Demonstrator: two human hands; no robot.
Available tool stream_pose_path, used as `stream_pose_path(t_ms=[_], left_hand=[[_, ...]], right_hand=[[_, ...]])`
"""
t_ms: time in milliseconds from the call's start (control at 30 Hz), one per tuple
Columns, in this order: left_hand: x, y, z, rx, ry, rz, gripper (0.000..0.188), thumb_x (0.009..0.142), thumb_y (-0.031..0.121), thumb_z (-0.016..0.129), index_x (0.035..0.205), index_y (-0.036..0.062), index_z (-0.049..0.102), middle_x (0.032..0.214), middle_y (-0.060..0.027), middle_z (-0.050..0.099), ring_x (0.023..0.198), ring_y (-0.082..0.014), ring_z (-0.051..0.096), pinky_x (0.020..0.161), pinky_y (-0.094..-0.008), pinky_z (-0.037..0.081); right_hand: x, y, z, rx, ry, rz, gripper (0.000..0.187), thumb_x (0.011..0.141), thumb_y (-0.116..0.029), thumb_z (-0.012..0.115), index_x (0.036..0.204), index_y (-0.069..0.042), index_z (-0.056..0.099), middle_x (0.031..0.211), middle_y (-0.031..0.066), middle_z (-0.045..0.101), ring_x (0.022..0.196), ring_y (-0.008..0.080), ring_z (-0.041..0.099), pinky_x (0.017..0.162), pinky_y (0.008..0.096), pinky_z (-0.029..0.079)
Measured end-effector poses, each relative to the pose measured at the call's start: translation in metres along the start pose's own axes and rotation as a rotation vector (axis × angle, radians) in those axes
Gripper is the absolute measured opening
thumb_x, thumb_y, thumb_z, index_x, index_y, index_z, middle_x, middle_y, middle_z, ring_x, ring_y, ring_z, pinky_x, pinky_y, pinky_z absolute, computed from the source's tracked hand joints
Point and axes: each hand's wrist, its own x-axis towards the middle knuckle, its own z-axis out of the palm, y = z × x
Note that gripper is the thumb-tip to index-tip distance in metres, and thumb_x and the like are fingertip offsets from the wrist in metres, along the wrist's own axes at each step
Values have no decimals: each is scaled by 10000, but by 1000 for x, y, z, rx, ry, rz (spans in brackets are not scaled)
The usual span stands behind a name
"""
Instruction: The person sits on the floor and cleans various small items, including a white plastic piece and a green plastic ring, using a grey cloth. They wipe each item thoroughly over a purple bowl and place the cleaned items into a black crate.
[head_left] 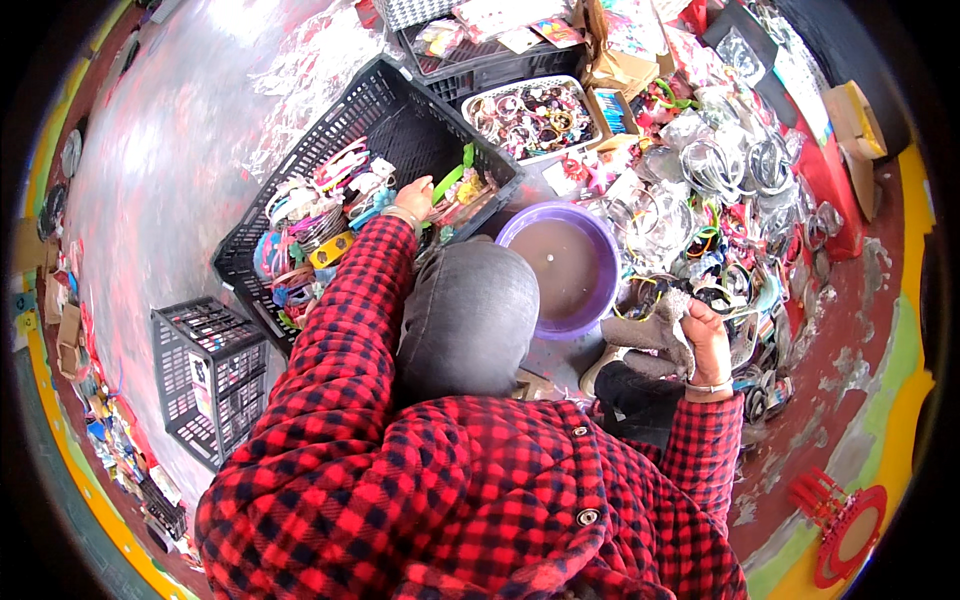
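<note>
My left hand reaches into a large black plastic crate. Its fingers are curled, and whatever they grip is too small to make out. Around it lie headbands in many colours. A bright green headband is just to its right, and a yellow headband sits lower left. My right hand is closed on a damp-looking grey rag, which hangs bunched to the left of the fist. Between my hands stands a purple basin of murky brown water with a small pale speck floating in it.
A white basket of hair ties stands beyond the basin. Heaped headbands and clear plastic bags cover the right side. A smaller black crate is at the left. My grey-trousered knee rises between crate and basin. A red stool stands lower right.
</note>
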Motion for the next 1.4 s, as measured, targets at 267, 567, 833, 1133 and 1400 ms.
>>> stream_pose_path(t_ms=[267, 567, 833, 1133, 1400], left_hand=[[9, 18, -62, -238, 210, 293, 278, 883, 236, 464, 994, 22, 604, 941, -143, 626, 883, -240, 600, 812, -332, 457], [-178, 342, -154, -239, -834, 773, 779, 690, 240, 738, 1302, -21, 333, 1290, -114, 420, 1226, -186, 353, 1032, -326, 235], [-204, 378, -43, -540, -738, 596, 283, 833, 21, 454, 1103, -28, 525, 1007, -56, 583, 928, -125, 532, 815, -269, 427], [-227, 419, 4, -36, -558, 1311, 615, 742, 134, 616, 1282, -2, 354, 1311, -225, 341, 1228, -332, 342, 1009, -362, 295], [-142, 374, 14, -440, -441, 631, 201, 850, 93, 535, 1008, -23, 580, 889, -93, 635, 807, -134, 599, 720, -245, 468]], right_hand=[[-24, -5, -2, -385, -220, -243, 222, 817, -34, 491, 1022, -19, 575, 883, 11, 579, 772, 88, 540, 660, 223, 443], [-58, -6, 26, -47, -579, -246, 270, 884, -105, 503, 1146, -37, 506, 973, -8, 571, 872, 77, 525, 768, 226, 434], [-45, 4, -5, 426, -126, -688, 293, 895, -207, 499, 1140, -45, 502, 1065, 26, 549, 988, 108, 499, 885, 259, 380], [-11, 2, -59, 615, 106, -435, 358, 903, -355, 432, 1018, -36, 546, 932, 96, 606, 830, 196, 591, 753, 354, 483], [15, -73, -255, 395, 262, -363, 168, 825, -223, 555, 844, -59, 588, 779, 97, 621, 682, 241, 612, 673, 388, 516]])
